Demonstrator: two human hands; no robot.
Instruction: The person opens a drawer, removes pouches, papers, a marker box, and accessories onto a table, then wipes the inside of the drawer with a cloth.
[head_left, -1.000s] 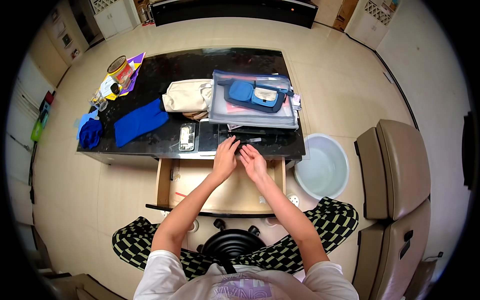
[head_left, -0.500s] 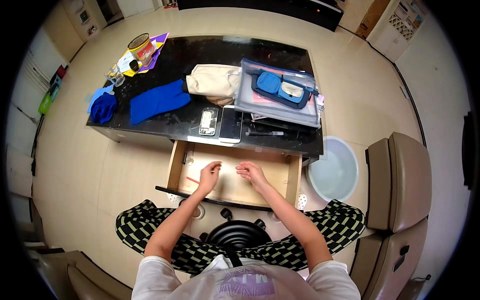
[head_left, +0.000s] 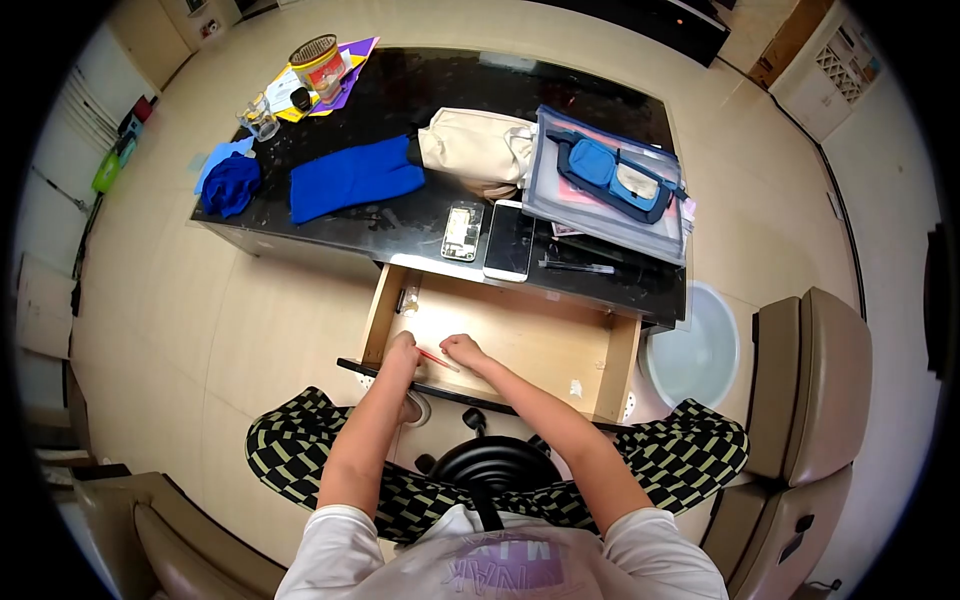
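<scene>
An open wooden drawer [head_left: 540, 340] juts out of the black table in front of me. At its left front, my left hand [head_left: 402, 350] is closed around the left end of a thin red stick [head_left: 437, 360], perhaps a pen. The stick slants down to the right, above or on the drawer floor; the height is hard to judge. My right hand [head_left: 463, 351] is just beyond the stick's other end, its fingers curled in. Whether anything is inside those fingers is hidden. A small dark object [head_left: 400, 300] lies at the drawer's back left, and a white scrap [head_left: 576, 388] near the front right.
On the black table [head_left: 470, 85] are an opened-up phone [head_left: 462, 232], a white phone [head_left: 509, 240], pens [head_left: 577, 266], a beige pouch [head_left: 475, 143], a mesh bag [head_left: 560, 195], blue cloths [head_left: 355, 180] and a tub [head_left: 318, 68]. A basin [head_left: 690, 345] stands right.
Both hands have moved left and down toward the drawer's front left. My left hand has closed at the red stick, and my right hand's fingers have curled. The whole view has shifted slightly.
</scene>
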